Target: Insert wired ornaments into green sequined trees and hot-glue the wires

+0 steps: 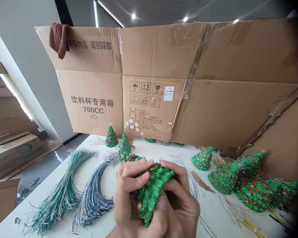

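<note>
Room: indoor work area with a white wall [27, 66], a grey floor [45, 165] and ceiling spotlights [133, 16]. Flattened cartons [7, 112] are stacked beyond the left side of the table [210, 201].

Backdrop: one opened-out cardboard carton [154, 53], with taped seams, stands along the table's far edge. One brown cloth [58, 40] hangs over its top left corner.

Writing: the carton reads "饮料杯专用箱 700CC" beside a cup outline, and "请别踩踏" on the upper flap. Six handling symbols [145, 92] are printed on the centre panel. One white sticker label [168, 93] sits beside them; its small print is illegible.

Held item: one glittery green beaded tree [151, 193] with red strands, tilted, above the table's near edge at centre.

Left hand [130, 195]: grip closed, fingers wrapped over the tree's left side.

Right hand [180, 206]: grip closed around the tree's right side.

Other trees: two upright beaded trees [111, 137] stand left of centre towards the far edge, one just behind the held tree. At least four tilted, overlapping trees [224, 178] lie near the right edge; exact count unclear.

Wires: two bundles lie left of the hands, one green-and-white [59, 191], one blue-and-white [93, 198]. Silver tinsel [111, 158] tops the blue bundle. Loose yellow-and-white wires [240, 218] lie towards the near right corner.
</note>
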{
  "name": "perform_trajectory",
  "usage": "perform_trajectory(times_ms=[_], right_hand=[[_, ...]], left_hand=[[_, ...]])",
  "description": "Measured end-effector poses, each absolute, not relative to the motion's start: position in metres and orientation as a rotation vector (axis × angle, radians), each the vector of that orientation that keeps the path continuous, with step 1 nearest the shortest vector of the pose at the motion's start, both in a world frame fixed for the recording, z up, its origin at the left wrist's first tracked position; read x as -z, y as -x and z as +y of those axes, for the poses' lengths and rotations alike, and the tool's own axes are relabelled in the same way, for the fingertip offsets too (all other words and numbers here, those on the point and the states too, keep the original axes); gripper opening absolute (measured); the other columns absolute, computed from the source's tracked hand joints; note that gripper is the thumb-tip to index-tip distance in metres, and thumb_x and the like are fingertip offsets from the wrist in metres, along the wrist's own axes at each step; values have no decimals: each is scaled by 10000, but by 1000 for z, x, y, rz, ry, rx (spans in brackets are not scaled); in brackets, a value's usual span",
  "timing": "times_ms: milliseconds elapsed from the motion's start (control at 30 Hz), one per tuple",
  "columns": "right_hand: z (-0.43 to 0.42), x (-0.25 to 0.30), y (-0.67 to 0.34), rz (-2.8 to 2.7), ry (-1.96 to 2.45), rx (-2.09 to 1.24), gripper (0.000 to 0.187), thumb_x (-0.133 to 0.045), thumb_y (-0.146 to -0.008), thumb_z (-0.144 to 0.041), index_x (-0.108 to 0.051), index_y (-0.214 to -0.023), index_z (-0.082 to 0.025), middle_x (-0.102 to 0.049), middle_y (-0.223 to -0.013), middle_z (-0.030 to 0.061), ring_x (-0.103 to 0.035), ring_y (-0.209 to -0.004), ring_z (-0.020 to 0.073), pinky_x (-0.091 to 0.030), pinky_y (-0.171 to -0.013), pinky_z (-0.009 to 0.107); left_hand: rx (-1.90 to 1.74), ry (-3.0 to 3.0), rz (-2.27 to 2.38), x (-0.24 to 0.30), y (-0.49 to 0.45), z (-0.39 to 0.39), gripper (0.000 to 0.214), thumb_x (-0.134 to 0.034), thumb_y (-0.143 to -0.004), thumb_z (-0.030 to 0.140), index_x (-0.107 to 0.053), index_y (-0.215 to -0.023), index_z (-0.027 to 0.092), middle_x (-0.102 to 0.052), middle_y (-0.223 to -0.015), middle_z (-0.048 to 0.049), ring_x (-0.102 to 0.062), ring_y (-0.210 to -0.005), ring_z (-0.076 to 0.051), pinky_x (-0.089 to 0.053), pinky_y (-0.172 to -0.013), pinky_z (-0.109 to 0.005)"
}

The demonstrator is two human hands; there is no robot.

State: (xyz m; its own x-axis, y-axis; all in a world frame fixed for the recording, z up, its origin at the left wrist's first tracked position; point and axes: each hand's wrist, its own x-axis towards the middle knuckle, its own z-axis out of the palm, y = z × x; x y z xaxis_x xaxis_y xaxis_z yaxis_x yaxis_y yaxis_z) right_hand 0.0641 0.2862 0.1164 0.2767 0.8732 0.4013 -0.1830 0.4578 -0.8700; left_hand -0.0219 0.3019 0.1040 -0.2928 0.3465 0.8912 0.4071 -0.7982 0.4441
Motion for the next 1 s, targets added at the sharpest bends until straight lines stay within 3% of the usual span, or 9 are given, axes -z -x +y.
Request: perform_trajectory(times_ms=[100,300,533,1000], right_hand=[[284,-120,-60,-1002,815,-844,242,-857,-908,-388,-822,-703,-264,-671,-1226,76,-718,-1040,269,-636,-687,342],[284,-118,-55,-987,784,-831,222,-862,-909,-363,-810,-713,-273,-662,-1216,51,-713,-1069,248,-629,-784,339],[282,-119,-46,-1007,742,-634,140,-839,-934,-262,-851,-800,-299,-702,-1206,40,-741,-1006,230,-595,-701,328],[285,-114,-48,-1089,714,-680,199,-772,-966,-255,-822,-774,-264,-685,-1203,61,-725,-999,232,-614,-796,343]], left_hand=[[2268,1856,-944,-103,23,302,442,-714,-802,81,-655,-1228,184,-744,-1285,-155,-692,-1190,-362,-583,-964,-587],[2240,1844,-947,-104,27,303,442,-708,-789,62,-664,-1213,176,-751,-1280,-151,-700,-1178,-361,-579,-958,-587],[2298,1813,-875,-107,27,305,535,-699,-733,95,-621,-1258,161,-780,-1238,-139,-735,-1126,-362,-569,-952,-574],[2180,1735,-973,-107,29,297,429,-721,-750,98,-684,-1167,195,-776,-1241,-121,-741,-1106,-368,-575,-926,-612]])
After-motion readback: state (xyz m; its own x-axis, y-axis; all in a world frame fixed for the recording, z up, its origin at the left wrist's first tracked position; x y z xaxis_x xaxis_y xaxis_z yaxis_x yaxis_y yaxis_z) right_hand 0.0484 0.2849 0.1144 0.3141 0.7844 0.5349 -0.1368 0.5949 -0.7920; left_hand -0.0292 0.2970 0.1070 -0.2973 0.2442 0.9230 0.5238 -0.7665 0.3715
